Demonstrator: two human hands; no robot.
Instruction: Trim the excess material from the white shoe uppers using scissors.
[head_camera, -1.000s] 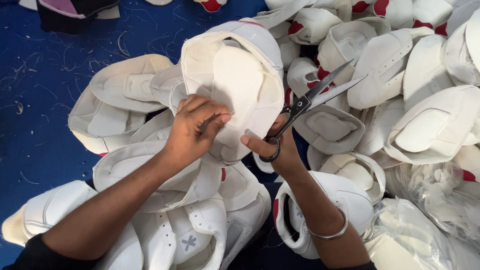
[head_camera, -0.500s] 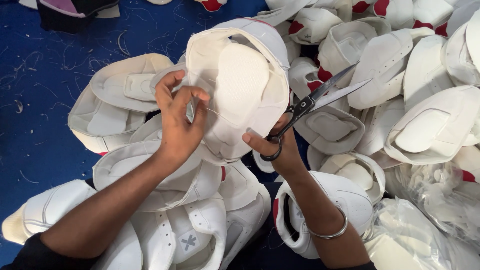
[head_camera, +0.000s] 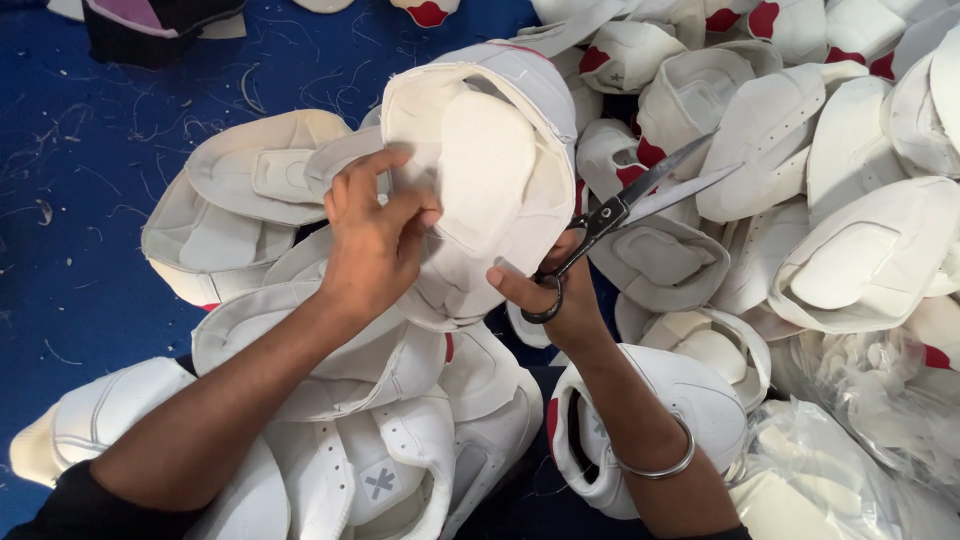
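Note:
I hold a white shoe upper (head_camera: 490, 180) up in the middle of the view, its pale inner lining facing me. My left hand (head_camera: 370, 240) pinches its left edge between thumb and fingers. My right hand (head_camera: 555, 300) grips the lower right rim of the same upper and also carries black-handled scissors (head_camera: 625, 210), whose blades are parted and point up to the right, away from the upper. A metal bangle (head_camera: 655, 465) sits on my right wrist.
Many more white shoe uppers are heaped all around, some with red patches at the top right (head_camera: 750, 20). Clear plastic bags (head_camera: 870, 420) lie at the lower right. A blue floor (head_camera: 90, 150) strewn with thread scraps fills the left side.
My left hand shifted from the upper's lower middle out to its left edge. The upper tilted slightly. The scissors stayed in my right hand, barely moving.

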